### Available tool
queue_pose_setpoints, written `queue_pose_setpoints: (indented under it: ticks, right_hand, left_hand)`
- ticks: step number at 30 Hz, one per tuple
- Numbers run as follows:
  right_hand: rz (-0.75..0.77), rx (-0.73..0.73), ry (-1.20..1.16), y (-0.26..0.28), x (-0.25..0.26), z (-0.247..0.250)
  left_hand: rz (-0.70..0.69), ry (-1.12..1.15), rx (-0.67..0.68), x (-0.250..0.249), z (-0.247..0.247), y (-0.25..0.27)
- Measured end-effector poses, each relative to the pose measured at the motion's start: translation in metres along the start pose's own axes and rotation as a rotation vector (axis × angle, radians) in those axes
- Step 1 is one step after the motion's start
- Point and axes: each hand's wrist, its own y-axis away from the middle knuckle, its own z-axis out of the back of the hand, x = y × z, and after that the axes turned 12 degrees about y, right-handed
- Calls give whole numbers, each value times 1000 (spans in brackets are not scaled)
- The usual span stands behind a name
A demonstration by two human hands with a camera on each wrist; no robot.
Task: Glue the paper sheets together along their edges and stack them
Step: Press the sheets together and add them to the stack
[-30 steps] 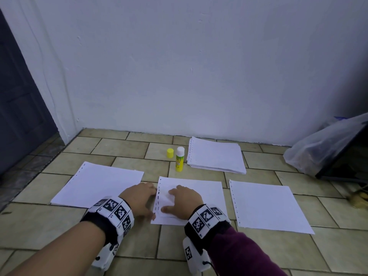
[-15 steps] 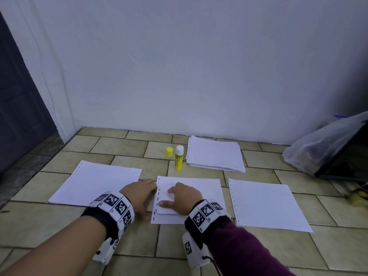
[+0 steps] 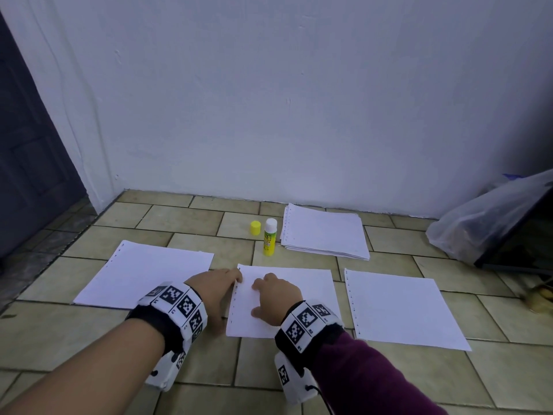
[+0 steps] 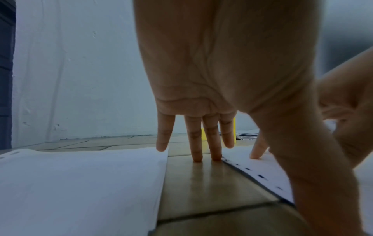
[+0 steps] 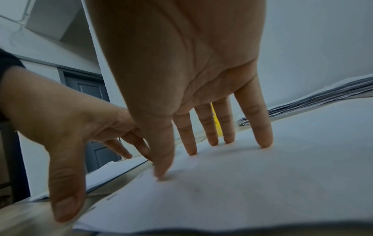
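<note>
Both forearms reach forward, close together. The left hand [image 3: 214,290] is palm down, fingers [image 4: 196,143] straight, tips pressing downward. The right hand [image 3: 276,298] is likewise spread, fingertips [image 5: 262,135] pressing down.

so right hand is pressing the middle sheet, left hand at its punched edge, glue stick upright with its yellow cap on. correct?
Not quite: the glue stick stands upright but uncapped; its yellow cap sits on the floor beside it, as the head view shows. The rest holds: the right hand presses the middle sheet, and the left hand is at its punched edge.
</note>
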Motion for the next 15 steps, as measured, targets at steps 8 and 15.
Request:
queue_pose_setpoints:
  ticks: [8,15]
  right_hand:
    - [35,-2,76,-1,2,0]
    - [54,53,63,-3,-5,5]
  left_hand:
    - [9,-36,-52,-6,-4,-1]
    - [24,-70,-55,-5,-7,-1]
